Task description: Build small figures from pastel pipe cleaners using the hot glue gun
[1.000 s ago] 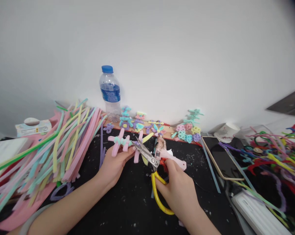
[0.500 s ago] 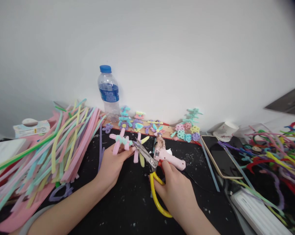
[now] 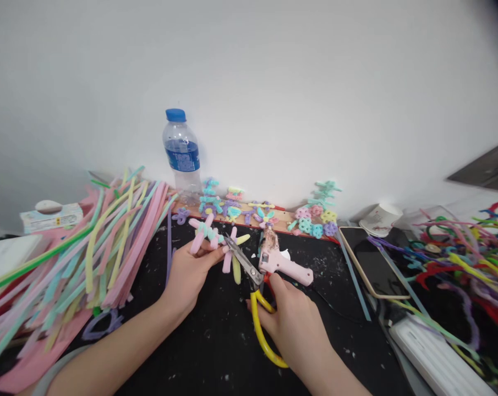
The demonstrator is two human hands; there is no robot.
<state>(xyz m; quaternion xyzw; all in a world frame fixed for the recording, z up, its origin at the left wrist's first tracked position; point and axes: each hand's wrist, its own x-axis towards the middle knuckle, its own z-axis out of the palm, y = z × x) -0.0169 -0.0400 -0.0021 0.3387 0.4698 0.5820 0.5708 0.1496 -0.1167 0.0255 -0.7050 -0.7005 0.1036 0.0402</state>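
Note:
My left hand [image 3: 187,278] pinches a pink and mint fuzzy-stem piece [image 3: 206,234] between thumb and fingers. My right hand [image 3: 292,316] is closed on yellow-handled scissors [image 3: 263,335]. Their blades point up and left, with the tips at the mint end of the piece, beside my left fingertips. Beneath the blades lie crossed pink and yellow stems [image 3: 236,269] on the black tabletop [image 3: 215,352]. A pale pink glue gun [image 3: 288,266] lies just beyond my right hand, its nozzle end brown and stained.
Many pastel stems [image 3: 120,242] are heaped at the left. Behind stand a bottle [image 3: 182,157] and a wooden strip [image 3: 282,219] with small fuzzy flowers. At right are a phone [image 3: 372,264], a paper cup [image 3: 381,218], a white power strip [image 3: 434,355] and tangled stems [image 3: 475,264].
The pink and mint piece has tilted slightly in my left hand. The scissors and my right hand have shifted a little to the left, and the blades look closer together.

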